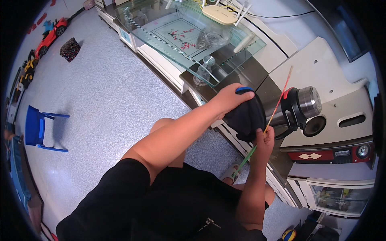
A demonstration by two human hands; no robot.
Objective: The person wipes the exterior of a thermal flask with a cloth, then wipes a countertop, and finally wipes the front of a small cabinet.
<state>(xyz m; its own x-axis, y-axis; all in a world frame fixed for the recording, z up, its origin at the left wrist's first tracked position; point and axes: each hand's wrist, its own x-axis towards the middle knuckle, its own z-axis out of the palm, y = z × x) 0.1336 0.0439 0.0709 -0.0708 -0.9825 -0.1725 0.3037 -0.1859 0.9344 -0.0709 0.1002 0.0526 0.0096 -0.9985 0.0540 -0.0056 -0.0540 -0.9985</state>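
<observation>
My left hand (233, 101) grips the upper edge of a folded black fabric item (247, 117) with a blue trim; whether it is a cap or a pouch, I cannot tell. At its lower right edge, the fingers of my right hand (265, 137) pinch a thin multicoloured strip (279, 102). The strip is red and yellow above the hand and green below, reaching down toward a slippered foot (231, 174). A large stainless-steel vacuum flask (309, 101) with a black handle is just right of the strip, on the dark top of the TV cabinet (271, 79).
A glass shelf (169, 45) bears a white router (220, 14) and a clear plastic bag (212, 37). A round speaker (314, 126) sits beyond the flask. On the floor are a blue plastic chair (34, 126), a dark patterned stool or bag (70, 49) and a red toy car (52, 36).
</observation>
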